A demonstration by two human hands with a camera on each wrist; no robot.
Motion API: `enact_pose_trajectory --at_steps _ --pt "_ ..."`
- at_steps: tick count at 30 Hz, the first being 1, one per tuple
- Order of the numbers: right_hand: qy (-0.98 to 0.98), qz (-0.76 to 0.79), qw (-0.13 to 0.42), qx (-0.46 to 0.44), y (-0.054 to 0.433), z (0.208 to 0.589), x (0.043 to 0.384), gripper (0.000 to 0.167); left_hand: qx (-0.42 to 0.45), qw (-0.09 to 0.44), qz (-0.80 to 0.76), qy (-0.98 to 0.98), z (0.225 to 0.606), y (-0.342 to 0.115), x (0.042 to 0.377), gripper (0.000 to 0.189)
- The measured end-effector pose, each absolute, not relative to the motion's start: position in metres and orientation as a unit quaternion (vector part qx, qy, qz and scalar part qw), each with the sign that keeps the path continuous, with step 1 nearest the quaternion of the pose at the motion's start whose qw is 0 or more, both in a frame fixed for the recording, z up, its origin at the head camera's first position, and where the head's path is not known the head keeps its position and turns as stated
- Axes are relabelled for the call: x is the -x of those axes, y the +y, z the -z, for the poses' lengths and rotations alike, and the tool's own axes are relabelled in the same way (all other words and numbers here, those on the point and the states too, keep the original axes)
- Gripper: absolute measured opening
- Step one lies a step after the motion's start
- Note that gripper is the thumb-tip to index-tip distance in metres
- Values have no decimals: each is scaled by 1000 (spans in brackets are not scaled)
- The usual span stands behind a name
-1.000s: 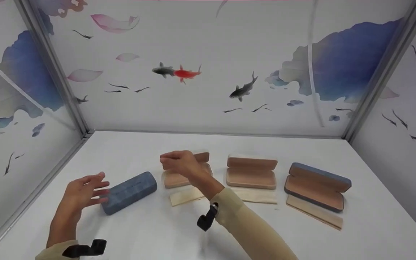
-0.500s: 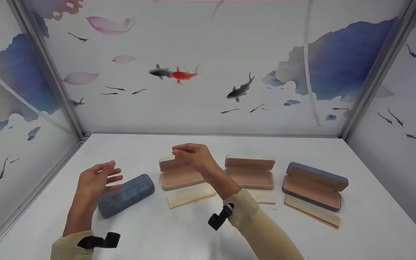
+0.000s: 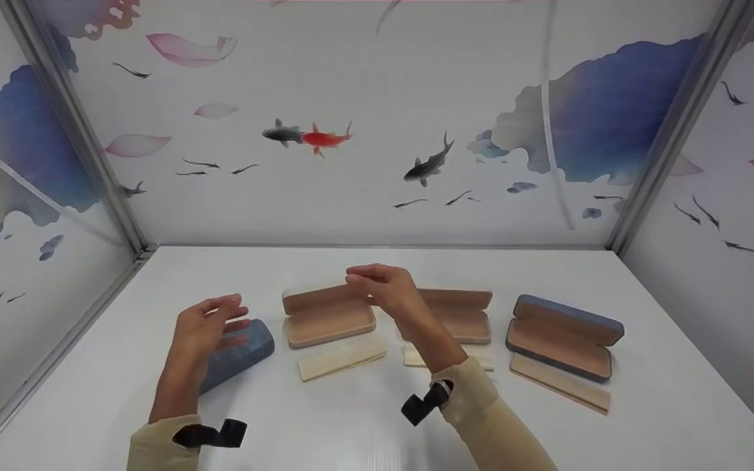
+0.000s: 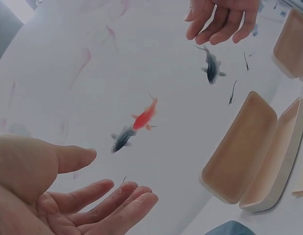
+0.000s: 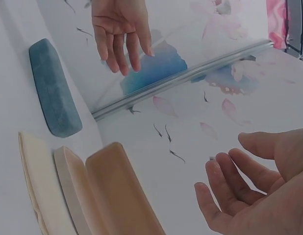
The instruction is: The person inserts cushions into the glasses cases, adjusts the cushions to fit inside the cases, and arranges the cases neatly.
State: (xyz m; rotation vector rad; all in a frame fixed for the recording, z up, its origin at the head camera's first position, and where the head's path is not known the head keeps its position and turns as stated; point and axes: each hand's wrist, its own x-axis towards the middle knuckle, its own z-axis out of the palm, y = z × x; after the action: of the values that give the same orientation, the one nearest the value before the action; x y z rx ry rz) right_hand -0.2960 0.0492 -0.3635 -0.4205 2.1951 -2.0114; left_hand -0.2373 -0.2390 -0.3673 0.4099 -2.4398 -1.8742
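My left hand (image 3: 205, 327) hovers above a closed blue glasses case (image 3: 246, 353), fingers loosely bent and holding nothing. The right wrist view shows that case (image 5: 54, 88) whole, lying apart from the hand. Over the gap between two open cream glasses cases, my right hand (image 3: 387, 288) is raised with relaxed fingers and nothing in them. The left open case (image 3: 331, 324) has a tan lining, and a folded cream cloth (image 3: 343, 358) lies in front of it. Behind my right hand and wrist, the middle open case (image 3: 472, 324) is partly hidden.
A second folded cloth (image 3: 480, 358) lies before the middle case, partly behind my right wrist. At the right stands an open blue case (image 3: 563, 340) with a tan cloth (image 3: 560, 383) in front. Printed panels (image 3: 324, 203) enclose the white table (image 3: 324, 432) at back and sides.
Both hands have moved to the right, the left one now covering more of the closed blue case. The right hand has uncovered the left open case. The cases and cloths lie as before.
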Motion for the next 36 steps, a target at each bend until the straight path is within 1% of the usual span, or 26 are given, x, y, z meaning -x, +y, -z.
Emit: enact_pose_trajectory --at_steps 4,10,15,24,32,36 --pt "725 675 62 120 58 368 297 33 -129 15 608 -783 375 -229 242 52" --pt "729 675 56 93 68 380 299 32 -139 7 611 -779 384 -219 248 47" --pt "738 668 64 70 74 397 302 30 -144 -10 610 -779 393 -213 252 47" --pt "771 629 63 74 76 418 312 29 -146 -27 620 -770 410 -206 261 49" --pt "811 578 71 61 76 429 313 24 -145 -40 599 -786 424 -198 265 42" --pt "831 547 75 71 73 433 312 23 -151 -53 588 -793 428 -195 265 42"
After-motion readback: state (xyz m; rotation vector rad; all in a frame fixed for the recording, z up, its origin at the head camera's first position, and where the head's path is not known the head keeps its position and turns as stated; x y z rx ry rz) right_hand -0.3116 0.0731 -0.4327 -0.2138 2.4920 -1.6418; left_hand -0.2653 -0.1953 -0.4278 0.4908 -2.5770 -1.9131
